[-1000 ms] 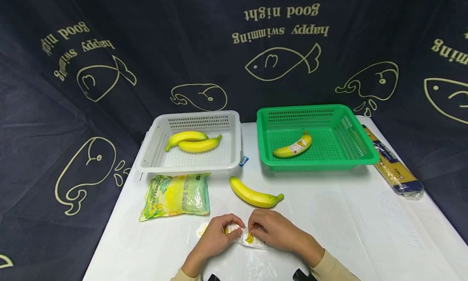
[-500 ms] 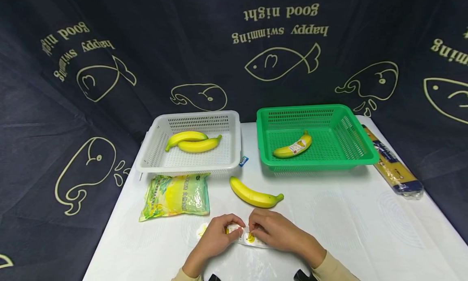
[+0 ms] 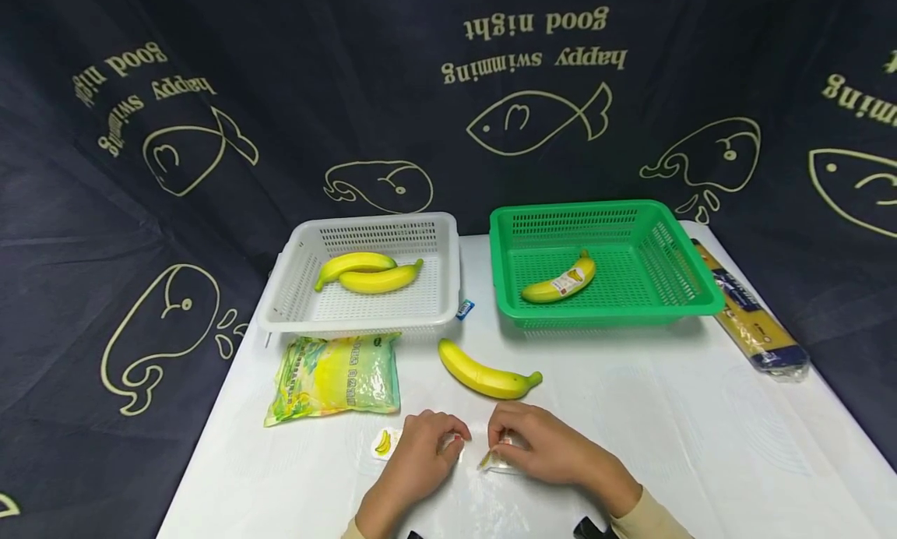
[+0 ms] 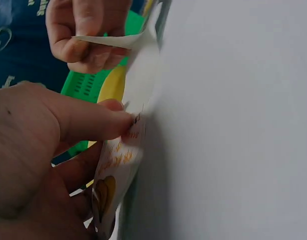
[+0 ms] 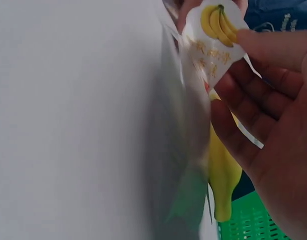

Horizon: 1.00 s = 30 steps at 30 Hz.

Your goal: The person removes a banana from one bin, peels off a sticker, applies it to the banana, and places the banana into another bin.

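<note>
My left hand (image 3: pixel 423 455) pinches a strip of banana-printed stickers (image 4: pixel 116 165) between thumb and fingers, close over the table. Its left end, with a banana picture, sticks out past the hand in the head view. Between thumb and fingers of my right hand (image 3: pixel 546 444) is one sticker (image 5: pixel 213 47), lifted and bent up from the strip. A pale bare stretch of backing (image 4: pixel 142 75) shows between the two hands in the left wrist view. Just beyond the hands lies a yellow banana (image 3: pixel 487 375), with no sticker visible on it.
At the back stand a white basket (image 3: pixel 357 326) with two bananas (image 3: pixel 378 279) and a green basket (image 3: pixel 603 315) with one stickered banana (image 3: pixel 561 283). A green-yellow packet (image 3: pixel 336 375) lies left, a blue-and-gold package (image 3: pixel 760 321) right. A small blue packet (image 3: pixel 465 309) lies by the white basket.
My right hand has moved slightly right, away from the left, raising the sticker's edge off the strip. The strip's left end has shifted a little left and shows more.
</note>
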Tool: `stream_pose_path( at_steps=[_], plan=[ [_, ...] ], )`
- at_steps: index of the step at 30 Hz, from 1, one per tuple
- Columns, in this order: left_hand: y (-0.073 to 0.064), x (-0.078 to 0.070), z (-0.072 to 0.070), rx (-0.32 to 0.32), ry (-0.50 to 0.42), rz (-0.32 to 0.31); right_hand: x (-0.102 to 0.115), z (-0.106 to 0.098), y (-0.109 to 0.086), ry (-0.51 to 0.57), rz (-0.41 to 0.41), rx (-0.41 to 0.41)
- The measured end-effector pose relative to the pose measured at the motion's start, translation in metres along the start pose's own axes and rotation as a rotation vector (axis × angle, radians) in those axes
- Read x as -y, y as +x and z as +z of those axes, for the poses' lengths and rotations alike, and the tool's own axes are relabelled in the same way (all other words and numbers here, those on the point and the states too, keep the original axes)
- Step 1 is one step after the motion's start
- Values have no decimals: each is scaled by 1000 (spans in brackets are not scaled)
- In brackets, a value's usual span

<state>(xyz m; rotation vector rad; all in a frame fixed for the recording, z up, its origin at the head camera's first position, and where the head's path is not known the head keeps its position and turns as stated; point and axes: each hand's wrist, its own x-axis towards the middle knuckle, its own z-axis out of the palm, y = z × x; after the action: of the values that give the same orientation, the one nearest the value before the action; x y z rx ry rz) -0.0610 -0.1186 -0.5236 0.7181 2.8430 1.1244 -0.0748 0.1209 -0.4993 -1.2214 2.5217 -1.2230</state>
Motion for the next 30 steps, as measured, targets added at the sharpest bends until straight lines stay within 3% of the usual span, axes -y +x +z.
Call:
stream_pose_path(
  at_steps=[5, 11, 14, 22, 26, 30],
  plan=[
    [-2, -4, 2, -55, 123, 66, -1, -5, -2, 95, -46, -2],
    [-4, -4, 3, -75, 227, 80, -1, -9, -5, 262, -41, -52],
    [-4, -4, 3, -98, 243, 74, 0, -10, -6, 306, -25, -83],
    [-4, -4, 1, -96, 233, 47, 5, -12, -12, 373, 153, -241],
    [-3, -5, -1, -63, 228, 39, 15, -14, -11, 401, 159, -303],
    [0, -5, -4, -45, 214, 33, 14, -9, -13, 407, 179, -311]
  ],
)
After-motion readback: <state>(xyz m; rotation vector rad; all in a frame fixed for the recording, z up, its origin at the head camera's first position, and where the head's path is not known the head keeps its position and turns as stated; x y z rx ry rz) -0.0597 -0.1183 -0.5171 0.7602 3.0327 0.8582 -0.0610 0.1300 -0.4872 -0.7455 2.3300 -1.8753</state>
